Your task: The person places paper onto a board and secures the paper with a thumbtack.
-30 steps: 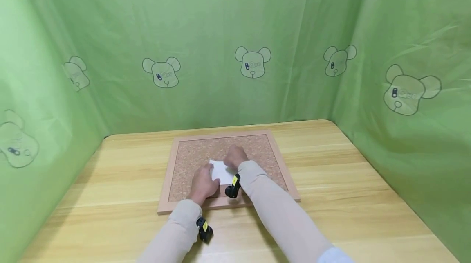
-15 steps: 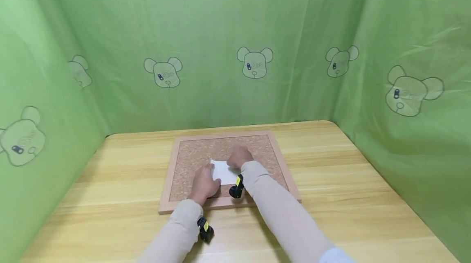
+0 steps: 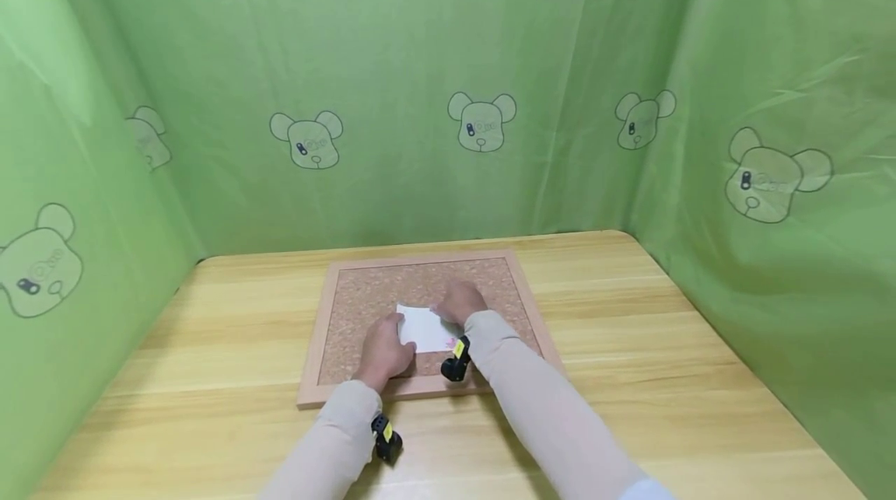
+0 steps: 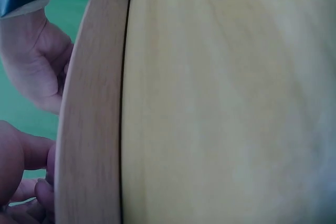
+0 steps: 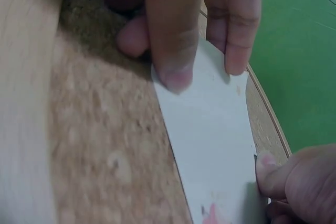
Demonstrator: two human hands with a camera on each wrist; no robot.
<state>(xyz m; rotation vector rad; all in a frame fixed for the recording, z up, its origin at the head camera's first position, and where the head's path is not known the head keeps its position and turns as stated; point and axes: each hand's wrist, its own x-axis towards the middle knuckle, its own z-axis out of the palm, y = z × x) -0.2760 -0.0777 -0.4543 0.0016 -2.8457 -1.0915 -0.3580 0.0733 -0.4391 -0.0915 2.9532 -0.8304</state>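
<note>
A small white paper card with a pink printed flower in one corner lies on a framed corkboard. At the card's left end, my left hand presses it with thumb and fingertips; the right wrist view shows that thumb on one edge and two fingertips at the far corner. My right hand is at the card's upper right corner. Seen close, its thumb meets the card's edge while the other fingers curl below. Whether anything small sits in that pinch is hidden.
The corkboard's wooden frame rests on a light wood table. Green curtains with bear-head prints enclose the table at the back and both sides. The left wrist view is mostly the frame's edge and tabletop.
My right hand has shifted slightly to the right along the card's top edge, and the pink print in the card's lower right corner has come into view. My left hand stays put.
</note>
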